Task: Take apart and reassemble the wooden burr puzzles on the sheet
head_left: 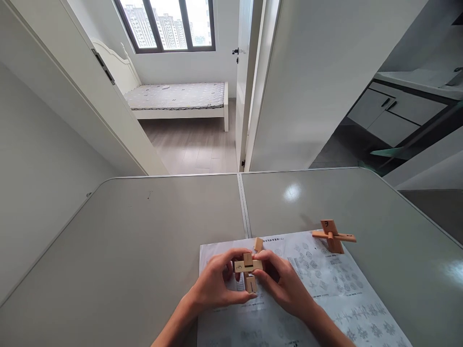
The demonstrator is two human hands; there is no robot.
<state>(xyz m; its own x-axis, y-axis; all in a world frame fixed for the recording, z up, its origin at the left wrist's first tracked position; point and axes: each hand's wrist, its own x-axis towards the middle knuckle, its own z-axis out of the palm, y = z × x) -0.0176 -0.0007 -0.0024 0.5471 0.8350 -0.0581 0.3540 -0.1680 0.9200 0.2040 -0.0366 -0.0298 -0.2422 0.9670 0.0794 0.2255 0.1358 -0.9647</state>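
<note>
Small pale wooden puzzle blocks [248,266] sit crossed together between my two hands, just above a printed sheet [304,274]. My left hand [220,279] grips the blocks from the left, its thumb under the lowest block and its fingers behind the upper ones. From the right, my right hand [282,282] pinches the end of the crosswise block between thumb and forefinger. Dark marks show on some block faces. Another wooden block [258,244] shows just beyond my fingertips; whether it joins the held ones I cannot tell.
An orange-brown wooden cross of interlocked pieces [333,236] stands at the sheet's far right corner. The sheet carries rows of puzzle drawings. Beneath lies a grey table [144,250] with a seam down its middle. Past its far edge are a doorway and a bed [177,96].
</note>
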